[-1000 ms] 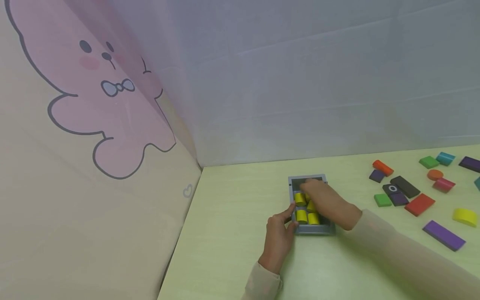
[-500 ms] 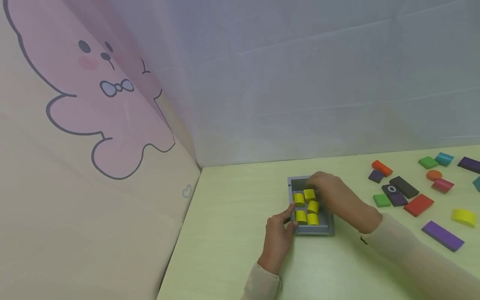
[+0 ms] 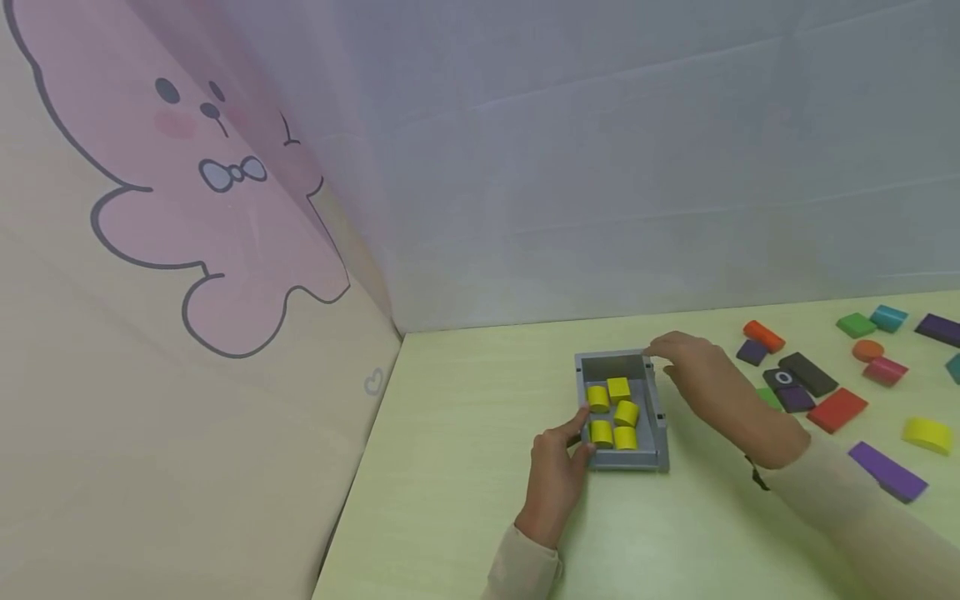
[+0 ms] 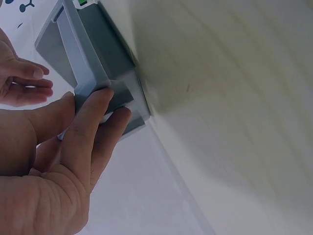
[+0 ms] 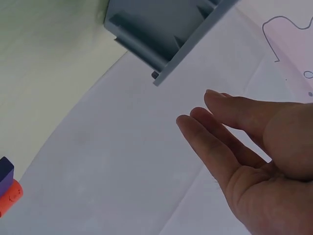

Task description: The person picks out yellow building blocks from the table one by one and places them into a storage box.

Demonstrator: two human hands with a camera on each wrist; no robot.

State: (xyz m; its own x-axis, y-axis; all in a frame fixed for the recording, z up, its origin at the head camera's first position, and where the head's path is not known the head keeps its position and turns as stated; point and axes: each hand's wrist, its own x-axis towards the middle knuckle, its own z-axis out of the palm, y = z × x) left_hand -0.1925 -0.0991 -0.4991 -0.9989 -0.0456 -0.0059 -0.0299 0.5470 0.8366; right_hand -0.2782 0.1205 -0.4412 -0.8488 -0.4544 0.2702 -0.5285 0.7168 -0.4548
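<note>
A small grey box (image 3: 628, 460) with raised walls stands on the table, several yellow blocks (image 3: 626, 414) on its floor toward the near end. Most of these blocks are short cylinders; the one farthest back (image 3: 618, 389) looks square. My left hand (image 3: 555, 467) grips the box's left wall near the front corner. In the left wrist view the thumb and fingers pinch the box (image 4: 80, 54) at its rim. My right hand (image 3: 712, 396) hovers by the far right corner, its fingers relaxed and holding nothing. The right wrist view shows a gap between this hand (image 5: 254, 142) and the box.
Right of the box lie loose colored blocks: a red slab (image 3: 838, 410), a purple bar (image 3: 888, 472), a black bar (image 3: 808, 374), a yellow arch (image 3: 927, 434) and several others. A pale curtain (image 3: 600, 167) closes the back; a bear-print cloth (image 3: 225, 250) hangs at left.
My right hand has come up out of the box and moved right, past its far right corner, uncovering the back yellow block. The left hand and the box have stayed in place.
</note>
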